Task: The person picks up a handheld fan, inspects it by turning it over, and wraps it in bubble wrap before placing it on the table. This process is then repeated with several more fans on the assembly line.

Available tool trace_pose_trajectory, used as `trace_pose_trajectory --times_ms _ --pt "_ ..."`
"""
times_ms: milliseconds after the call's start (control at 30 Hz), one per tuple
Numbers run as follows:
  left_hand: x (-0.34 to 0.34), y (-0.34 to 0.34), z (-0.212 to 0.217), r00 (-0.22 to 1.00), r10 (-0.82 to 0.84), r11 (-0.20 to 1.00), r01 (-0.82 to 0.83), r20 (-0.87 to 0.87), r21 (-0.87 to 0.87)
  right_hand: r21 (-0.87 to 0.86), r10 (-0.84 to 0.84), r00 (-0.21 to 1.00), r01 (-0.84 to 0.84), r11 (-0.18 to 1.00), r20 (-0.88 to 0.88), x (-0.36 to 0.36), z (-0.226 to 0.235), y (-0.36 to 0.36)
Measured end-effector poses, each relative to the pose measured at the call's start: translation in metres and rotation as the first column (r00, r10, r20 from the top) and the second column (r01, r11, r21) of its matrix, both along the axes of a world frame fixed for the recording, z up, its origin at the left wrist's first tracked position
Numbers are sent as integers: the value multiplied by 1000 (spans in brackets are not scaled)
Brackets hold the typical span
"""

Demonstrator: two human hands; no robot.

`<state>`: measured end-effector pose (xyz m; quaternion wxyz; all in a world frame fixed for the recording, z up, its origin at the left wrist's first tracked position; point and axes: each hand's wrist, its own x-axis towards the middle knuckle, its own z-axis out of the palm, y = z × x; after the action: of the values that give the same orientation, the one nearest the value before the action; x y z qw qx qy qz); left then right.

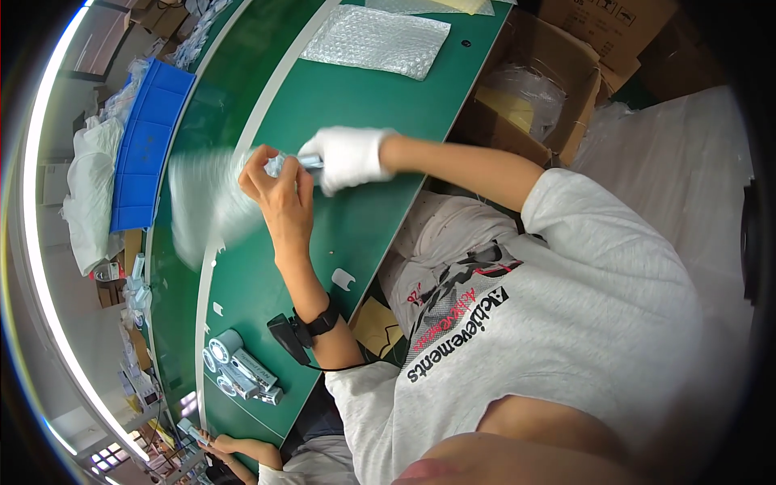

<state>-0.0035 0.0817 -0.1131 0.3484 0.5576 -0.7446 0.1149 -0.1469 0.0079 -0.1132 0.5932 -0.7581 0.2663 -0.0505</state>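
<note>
My left hand (281, 194), bare and with a black strap at the wrist, has its fingers curled in a pinch on a small light blue tube-like piece (309, 162). Beside it my right hand (347, 158), in a white glove, is closed on the same piece. Most of the piece is hidden by fingers and glove. Just past my left fingers is a translucent whitish sheet or bag (198, 206), smeared by motion; whether a hand holds it cannot be told. A bubble wrap bag (376, 40) lies flat on the green table (388, 109).
Several light blue pieces with round ends (234, 368) lie together on my left. A white cut-out (343, 280) lies near the table edge. Beyond stands a blue bin (149, 145). An open carton (578, 81) is on my right. A co-worker's hands (230, 444) hold another light blue piece.
</note>
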Motion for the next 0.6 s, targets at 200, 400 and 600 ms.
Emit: trace_pose_trajectory --times_ms 200,400,600 --pt "4 8 -4 988 134 987 -125 83 -98 882 -609 663 -448 145 437 35 -40 -38" --pt "56 22 13 913 408 911 -406 10 -71 905 -777 473 -126 407 415 132 -1 -84" --pt "145 191 -17 -69 965 -86 -995 254 55 360 -335 910 236 903 245 144 -47 -123"
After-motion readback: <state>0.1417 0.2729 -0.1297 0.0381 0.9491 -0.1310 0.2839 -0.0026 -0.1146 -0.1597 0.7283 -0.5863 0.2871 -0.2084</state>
